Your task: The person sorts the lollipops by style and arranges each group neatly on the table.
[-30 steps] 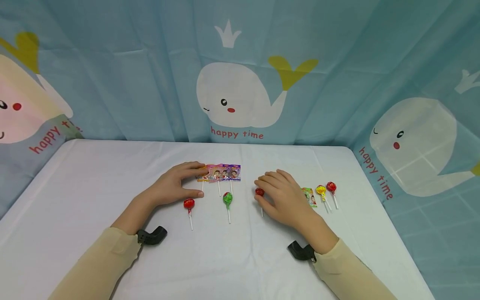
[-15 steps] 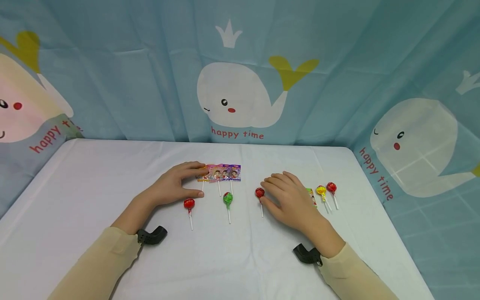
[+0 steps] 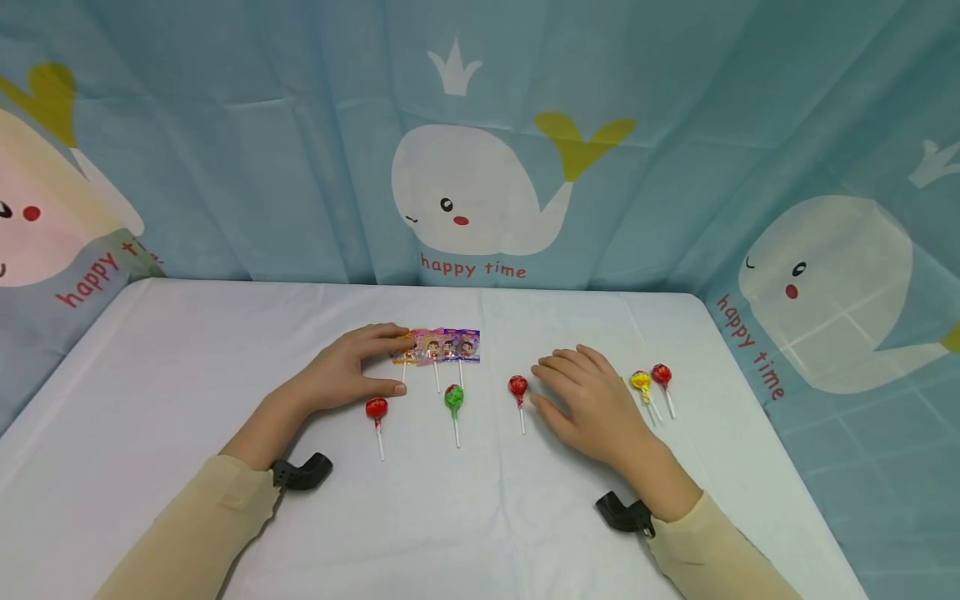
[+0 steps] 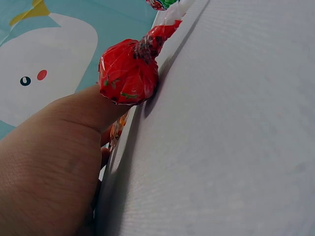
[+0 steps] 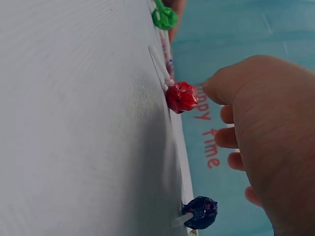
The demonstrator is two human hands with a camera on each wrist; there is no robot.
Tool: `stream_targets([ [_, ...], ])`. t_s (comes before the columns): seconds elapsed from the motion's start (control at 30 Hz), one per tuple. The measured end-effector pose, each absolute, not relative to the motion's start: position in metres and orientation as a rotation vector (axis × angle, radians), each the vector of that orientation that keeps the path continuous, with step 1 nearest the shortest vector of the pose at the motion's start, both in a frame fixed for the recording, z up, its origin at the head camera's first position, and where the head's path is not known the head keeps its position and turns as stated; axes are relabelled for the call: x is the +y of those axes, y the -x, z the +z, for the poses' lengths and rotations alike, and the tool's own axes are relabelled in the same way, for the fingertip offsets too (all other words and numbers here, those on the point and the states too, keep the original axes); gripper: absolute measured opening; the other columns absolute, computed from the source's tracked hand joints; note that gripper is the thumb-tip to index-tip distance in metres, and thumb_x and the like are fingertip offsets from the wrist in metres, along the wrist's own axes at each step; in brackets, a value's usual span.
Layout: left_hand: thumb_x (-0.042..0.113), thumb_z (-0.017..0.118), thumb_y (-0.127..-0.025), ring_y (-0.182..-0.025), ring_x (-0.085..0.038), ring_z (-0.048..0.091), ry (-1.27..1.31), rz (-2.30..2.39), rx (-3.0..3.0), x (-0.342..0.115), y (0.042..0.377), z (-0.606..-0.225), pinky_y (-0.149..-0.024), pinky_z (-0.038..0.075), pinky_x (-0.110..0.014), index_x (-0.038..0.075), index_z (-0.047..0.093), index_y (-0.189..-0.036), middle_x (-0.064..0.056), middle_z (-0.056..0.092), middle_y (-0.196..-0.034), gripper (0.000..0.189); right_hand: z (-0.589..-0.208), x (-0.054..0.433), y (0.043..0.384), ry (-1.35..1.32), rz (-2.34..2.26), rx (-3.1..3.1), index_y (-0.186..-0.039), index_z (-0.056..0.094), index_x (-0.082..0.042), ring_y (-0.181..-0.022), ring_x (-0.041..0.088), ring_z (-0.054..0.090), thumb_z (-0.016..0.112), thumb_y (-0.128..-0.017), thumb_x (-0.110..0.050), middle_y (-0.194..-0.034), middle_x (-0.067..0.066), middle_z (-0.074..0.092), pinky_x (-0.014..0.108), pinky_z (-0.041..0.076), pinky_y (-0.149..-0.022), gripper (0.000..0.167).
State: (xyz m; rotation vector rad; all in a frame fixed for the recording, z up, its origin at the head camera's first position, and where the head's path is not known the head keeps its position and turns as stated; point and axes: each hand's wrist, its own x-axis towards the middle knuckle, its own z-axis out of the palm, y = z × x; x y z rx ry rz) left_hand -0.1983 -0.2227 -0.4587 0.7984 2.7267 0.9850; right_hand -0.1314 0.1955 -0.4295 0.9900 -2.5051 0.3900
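Note:
My left hand [image 3: 337, 367] rests on the table, its fingertips at the left end of a row of flat-wrapped lollipops [image 3: 450, 345], its thumb close to a red lollipop [image 3: 377, 407]. That red lollipop [image 4: 129, 73] looms large beside the thumb in the left wrist view. With fingers spread loosely, my right hand [image 3: 592, 404] hovers close over the table, holding nothing. Left of its thumb lies a second red lollipop [image 3: 518, 386]. A dark blue lollipop [image 5: 201, 213] shows below the hand in the right wrist view; the hand hides it from the head view.
A green lollipop [image 3: 453, 397] lies between the two hands. Right of my right hand are a yellow lollipop [image 3: 641, 382] and a dark red one [image 3: 662, 374]. A blue whale-print curtain [image 3: 300, 183] stands behind the white table [image 3: 420, 525].
My right hand has drawn away to the right, uncovering the red lollipop by its thumb and covering the green flat-wrapped candy on its other side. My left hand has stayed put.

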Motion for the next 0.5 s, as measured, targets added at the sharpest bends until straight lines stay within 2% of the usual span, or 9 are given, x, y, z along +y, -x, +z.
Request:
stream_targets([
  [0.5,0.046,0.091,-0.089,-0.159,-0.038,0.035,-0.815,0.993,2.73,-0.2217,0.1966,-0.4567,-0.126,0.029,-0.069,0.022,0.063,-0.157,-0.006,0.048,-0.168,0.078,-0.429,0.2041,0.1294,-0.969,0.4,-2.497,-0.131,0.078,-0.005,-0.129,0.036,0.067,0.081,-0.097,-0.031,-0.13,0.012,0.076,0.062,0.043,-0.119,0.043],
])
